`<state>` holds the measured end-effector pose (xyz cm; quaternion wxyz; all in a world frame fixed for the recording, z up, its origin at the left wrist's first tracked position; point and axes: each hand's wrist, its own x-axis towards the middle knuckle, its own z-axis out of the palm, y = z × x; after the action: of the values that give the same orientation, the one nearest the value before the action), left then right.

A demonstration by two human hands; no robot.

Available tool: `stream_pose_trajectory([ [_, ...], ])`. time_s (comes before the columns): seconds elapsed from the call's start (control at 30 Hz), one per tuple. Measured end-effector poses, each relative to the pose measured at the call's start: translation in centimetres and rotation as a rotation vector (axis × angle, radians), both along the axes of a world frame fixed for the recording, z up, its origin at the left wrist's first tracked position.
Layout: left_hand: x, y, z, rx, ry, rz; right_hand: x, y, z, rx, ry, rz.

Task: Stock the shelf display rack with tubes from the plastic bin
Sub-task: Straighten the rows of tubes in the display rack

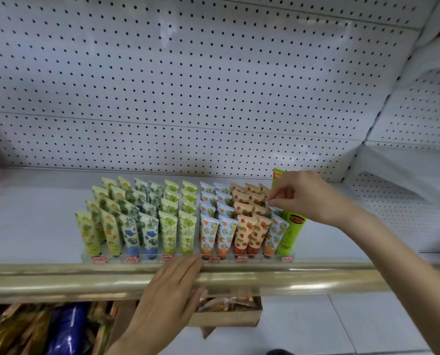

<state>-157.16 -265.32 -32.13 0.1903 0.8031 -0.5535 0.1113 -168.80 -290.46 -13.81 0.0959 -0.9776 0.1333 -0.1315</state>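
Fingertips (273, 200) of right hand (306, 196) pinch a tube (275, 210) in the display rack (142, 258); left hand (173, 290) rests flat on shelf rail (60, 280).

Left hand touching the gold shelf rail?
Touching. Head view shows the left hand lying flat across the gold shelf rail, fingers straight.

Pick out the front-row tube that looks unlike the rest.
The bright-green tube at the far right end, below the right hand. It is plain with an orange label; the others carry fruit or flower prints.
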Motion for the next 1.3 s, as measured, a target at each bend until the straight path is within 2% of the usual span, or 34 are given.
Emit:
stream_pose_trajectory([
  [0.13,-0.1,-0.1,0.1,0.010,0.020,0.007,0.7,0.9,-1.1,-0.204,0.046,0.053],
  [0.37,0.0,-0.2,0.1,-0.009,0.021,-0.001,1.8,2.4,-2.5,-0.219,0.111,0.081],
  [0.9,0.2,-0.1,0.1,0.003,0.008,-0.003,2.4,2.5,-2.3,-0.188,0.085,0.011],
  [1.03,0.1,0.0,0.0,0.016,0.035,-0.007,1.6,1.8,-1.2,-0.241,0.066,-0.031],
  [1.3,-0.2,0.2,0.2,0.025,0.061,-0.005,0.4,1.9,-1.9,-0.346,0.150,-0.048],
])
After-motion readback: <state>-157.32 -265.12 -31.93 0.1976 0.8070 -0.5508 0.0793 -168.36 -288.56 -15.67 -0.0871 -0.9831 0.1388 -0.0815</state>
